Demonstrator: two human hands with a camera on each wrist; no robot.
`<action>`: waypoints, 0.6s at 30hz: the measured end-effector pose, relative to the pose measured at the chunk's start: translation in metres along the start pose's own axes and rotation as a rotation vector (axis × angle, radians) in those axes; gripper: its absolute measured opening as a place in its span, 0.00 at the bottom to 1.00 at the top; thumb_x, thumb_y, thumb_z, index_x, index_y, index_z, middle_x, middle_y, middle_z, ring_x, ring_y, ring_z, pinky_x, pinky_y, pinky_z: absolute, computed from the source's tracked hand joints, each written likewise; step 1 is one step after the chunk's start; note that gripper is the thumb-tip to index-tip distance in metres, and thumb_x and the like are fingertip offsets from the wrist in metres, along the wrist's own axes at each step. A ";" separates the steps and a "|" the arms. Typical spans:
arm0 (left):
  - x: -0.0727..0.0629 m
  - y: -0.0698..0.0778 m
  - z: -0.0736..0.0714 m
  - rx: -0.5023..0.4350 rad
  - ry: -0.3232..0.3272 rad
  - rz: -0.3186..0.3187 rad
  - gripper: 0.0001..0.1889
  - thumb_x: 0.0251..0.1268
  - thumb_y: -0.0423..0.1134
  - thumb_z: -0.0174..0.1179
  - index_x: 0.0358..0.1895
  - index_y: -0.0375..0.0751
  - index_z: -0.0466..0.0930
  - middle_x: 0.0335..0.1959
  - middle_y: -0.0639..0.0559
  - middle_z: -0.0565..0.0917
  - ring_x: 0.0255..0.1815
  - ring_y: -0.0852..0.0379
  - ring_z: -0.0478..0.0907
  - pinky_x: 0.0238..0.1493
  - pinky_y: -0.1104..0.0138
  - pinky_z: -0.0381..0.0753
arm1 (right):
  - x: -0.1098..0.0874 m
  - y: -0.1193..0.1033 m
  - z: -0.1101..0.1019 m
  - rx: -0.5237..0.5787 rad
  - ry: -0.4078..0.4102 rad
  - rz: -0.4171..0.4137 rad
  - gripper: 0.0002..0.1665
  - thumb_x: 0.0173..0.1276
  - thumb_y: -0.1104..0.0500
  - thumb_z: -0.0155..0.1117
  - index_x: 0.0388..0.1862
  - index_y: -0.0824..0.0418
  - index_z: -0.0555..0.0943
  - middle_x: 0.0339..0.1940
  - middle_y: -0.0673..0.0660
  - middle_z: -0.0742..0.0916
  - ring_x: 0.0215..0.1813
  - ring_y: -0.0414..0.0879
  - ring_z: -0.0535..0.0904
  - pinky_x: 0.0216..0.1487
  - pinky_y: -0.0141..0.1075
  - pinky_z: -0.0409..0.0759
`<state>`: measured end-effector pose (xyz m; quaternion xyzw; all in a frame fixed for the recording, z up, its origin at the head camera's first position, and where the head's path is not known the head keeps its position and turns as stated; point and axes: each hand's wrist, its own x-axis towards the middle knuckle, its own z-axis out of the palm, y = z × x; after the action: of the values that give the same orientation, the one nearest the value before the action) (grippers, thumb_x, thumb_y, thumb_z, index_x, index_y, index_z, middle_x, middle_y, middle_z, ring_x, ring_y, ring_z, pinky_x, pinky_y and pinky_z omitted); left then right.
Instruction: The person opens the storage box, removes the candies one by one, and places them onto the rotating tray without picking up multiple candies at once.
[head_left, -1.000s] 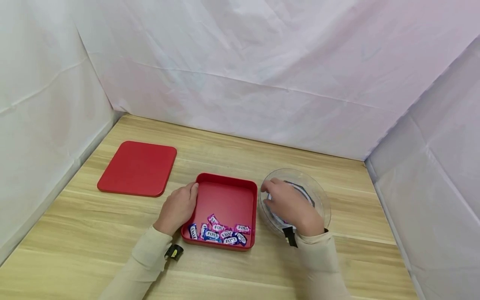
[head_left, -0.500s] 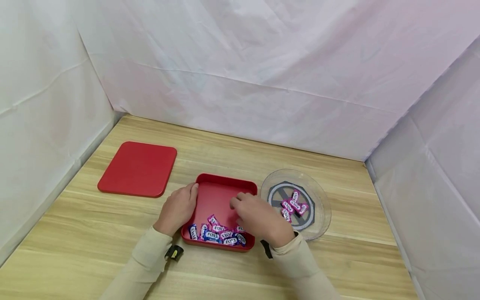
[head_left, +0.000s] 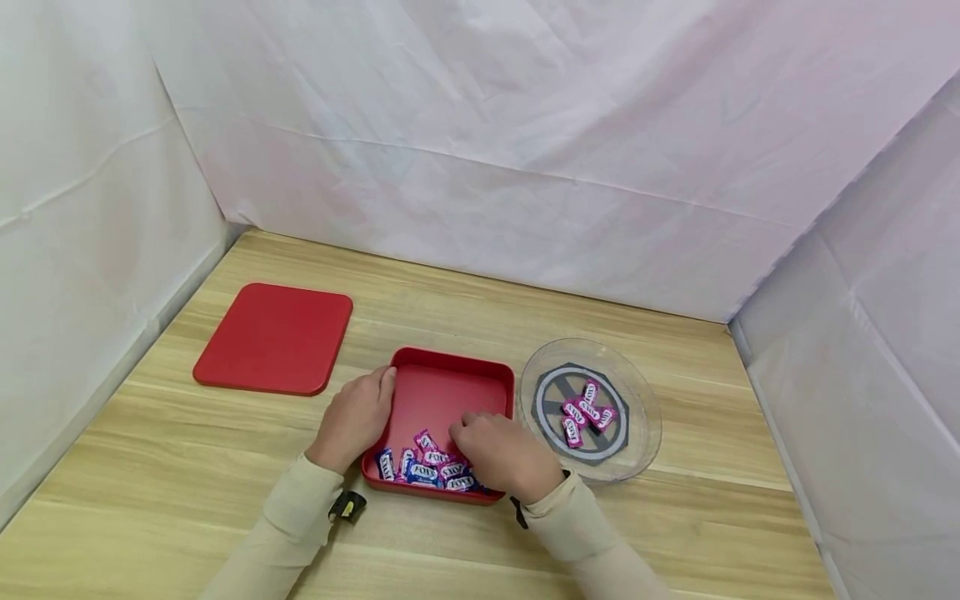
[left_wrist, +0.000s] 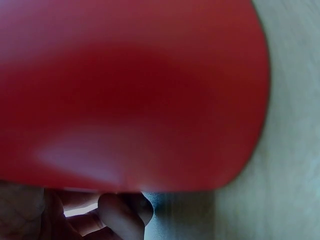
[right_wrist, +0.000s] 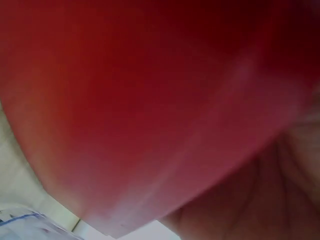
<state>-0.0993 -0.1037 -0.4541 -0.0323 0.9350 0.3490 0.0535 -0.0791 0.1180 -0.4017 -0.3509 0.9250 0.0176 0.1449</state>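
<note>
A square red box (head_left: 450, 392) stands open in front of me. Wrapped candies, pink and blue with FOX'S on them (head_left: 424, 473), lie heaped along its near side. My left hand (head_left: 356, 423) grips the box's left wall, thumb over the rim; the left wrist view shows its fingers (left_wrist: 122, 215) curled at the box's edge. My right hand (head_left: 506, 454) reaches over the right wall, fingers bent down among the candies at the near right. Its fingertips are hidden, and I cannot tell whether they pinch a candy. The right wrist view shows the palm (right_wrist: 235, 200) close against the red wall.
A clear round dish (head_left: 645, 400) with several pink candies (head_left: 589, 408) in its middle stands right of the box, close to it. The flat red lid (head_left: 277, 337) lies at the back left. White cloth walls (head_left: 480, 150) enclose the wooden table (head_left: 420, 550).
My right hand has moved left from the dish into the box, then down to the candies at the near right. The pink candies in the dish are now uncovered. My left hand stays put.
</note>
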 end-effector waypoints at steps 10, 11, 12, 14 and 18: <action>0.000 0.000 0.001 -0.005 0.002 0.002 0.26 0.91 0.47 0.42 0.73 0.31 0.77 0.64 0.33 0.86 0.64 0.32 0.84 0.67 0.38 0.82 | 0.002 -0.003 0.003 -0.014 -0.033 0.012 0.10 0.71 0.63 0.76 0.49 0.56 0.89 0.38 0.52 0.87 0.36 0.41 0.81 0.43 0.32 0.87; 0.000 0.000 0.001 -0.006 0.002 0.001 0.26 0.91 0.47 0.42 0.73 0.31 0.77 0.64 0.33 0.86 0.64 0.32 0.84 0.67 0.38 0.82 | 0.001 -0.003 0.002 -0.010 -0.037 0.013 0.09 0.71 0.63 0.76 0.48 0.56 0.89 0.38 0.52 0.87 0.35 0.41 0.80 0.43 0.32 0.86; 0.000 0.000 0.001 -0.006 0.001 -0.001 0.26 0.91 0.47 0.42 0.73 0.31 0.77 0.64 0.33 0.86 0.64 0.32 0.84 0.67 0.38 0.82 | 0.001 -0.003 0.002 -0.004 -0.041 0.015 0.09 0.71 0.63 0.76 0.48 0.56 0.89 0.37 0.51 0.87 0.35 0.41 0.80 0.42 0.32 0.86; 0.000 0.000 0.001 -0.006 -0.001 -0.005 0.26 0.91 0.47 0.42 0.73 0.32 0.77 0.64 0.33 0.86 0.64 0.32 0.84 0.67 0.38 0.82 | 0.000 -0.002 0.002 0.004 -0.048 0.014 0.08 0.71 0.64 0.75 0.47 0.56 0.88 0.37 0.51 0.87 0.35 0.40 0.79 0.42 0.32 0.85; 0.000 0.000 0.001 -0.004 -0.002 -0.006 0.26 0.91 0.47 0.42 0.73 0.32 0.77 0.64 0.33 0.86 0.64 0.32 0.84 0.67 0.38 0.82 | -0.001 0.000 0.003 0.016 -0.054 0.012 0.09 0.71 0.67 0.73 0.47 0.57 0.88 0.38 0.52 0.87 0.35 0.40 0.78 0.41 0.32 0.84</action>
<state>-0.0993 -0.1031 -0.4547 -0.0349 0.9343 0.3505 0.0555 -0.0774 0.1186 -0.4042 -0.3437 0.9229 0.0206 0.1725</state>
